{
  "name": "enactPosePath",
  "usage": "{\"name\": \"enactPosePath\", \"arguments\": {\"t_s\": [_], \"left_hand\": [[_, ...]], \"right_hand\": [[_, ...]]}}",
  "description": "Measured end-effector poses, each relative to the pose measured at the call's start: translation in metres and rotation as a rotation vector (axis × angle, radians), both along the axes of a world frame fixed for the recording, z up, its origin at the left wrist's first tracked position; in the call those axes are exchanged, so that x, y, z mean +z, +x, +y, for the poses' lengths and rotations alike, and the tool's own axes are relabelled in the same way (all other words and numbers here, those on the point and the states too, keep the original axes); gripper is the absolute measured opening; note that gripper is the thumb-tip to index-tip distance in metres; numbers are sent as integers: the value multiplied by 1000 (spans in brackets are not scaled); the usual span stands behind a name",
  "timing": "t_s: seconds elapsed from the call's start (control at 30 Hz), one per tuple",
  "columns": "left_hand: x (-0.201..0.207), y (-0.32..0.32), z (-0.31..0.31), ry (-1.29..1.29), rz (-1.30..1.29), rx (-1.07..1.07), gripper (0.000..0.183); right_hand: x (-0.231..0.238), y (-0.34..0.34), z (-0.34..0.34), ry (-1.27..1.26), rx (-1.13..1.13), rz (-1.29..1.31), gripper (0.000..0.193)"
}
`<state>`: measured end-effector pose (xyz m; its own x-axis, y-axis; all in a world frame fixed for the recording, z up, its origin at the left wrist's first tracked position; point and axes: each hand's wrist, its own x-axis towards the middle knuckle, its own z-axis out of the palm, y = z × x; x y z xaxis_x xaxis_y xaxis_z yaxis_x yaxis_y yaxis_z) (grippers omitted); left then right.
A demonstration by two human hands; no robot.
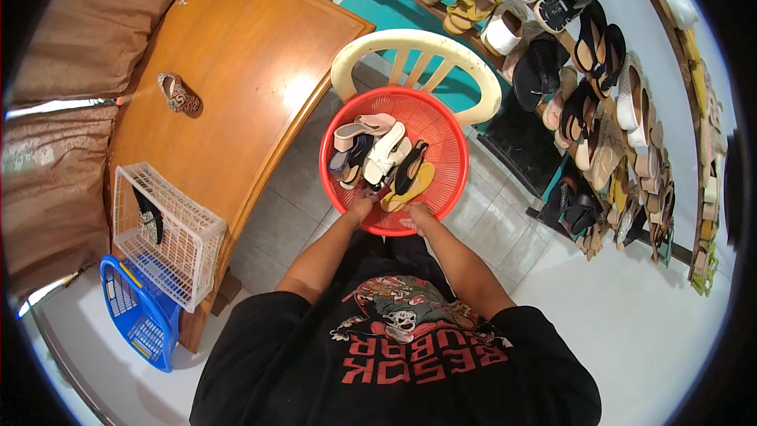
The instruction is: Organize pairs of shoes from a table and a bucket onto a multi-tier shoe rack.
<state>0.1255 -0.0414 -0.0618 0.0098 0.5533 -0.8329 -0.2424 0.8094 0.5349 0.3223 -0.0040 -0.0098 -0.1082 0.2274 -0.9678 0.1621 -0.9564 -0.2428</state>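
Observation:
In front of my body is a round red plastic basket [446,167] with mesh sides. My left hand [361,207] grips its near-left rim, with the fingertips reaching inside beside the footwear and partly hidden. My right hand [418,218] is closed over the near-right rim, fingers on the inner side. Several sandals and slip-ons lie piled in the basket: a white sandal [386,153], a pale pink one [363,131], a black wedge sandal [410,168] and a yellow one [413,188]. Behind the basket stands a cream plastic chair [347,71], its seat hidden.
At left, a wooden table [236,55] carries a patterned shoe [178,95] and a white crate [169,237] with a dark sandal visible through it. A blue basket [140,312] sits beside the table. Racks of footwear [603,126] line the right wall.

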Motion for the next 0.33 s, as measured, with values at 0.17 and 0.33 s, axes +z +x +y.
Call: {"name": "enactPosePath", "arguments": {"t_s": [0.17,0.33], "left_hand": [[-47,-18,9,-159,-24,260,32],[-29,5,40,-293,-72,628,19]], "right_hand": [[-16,-17,26,-31,-44,2,43],[-54,-24,38,159,85,94,50]]}}
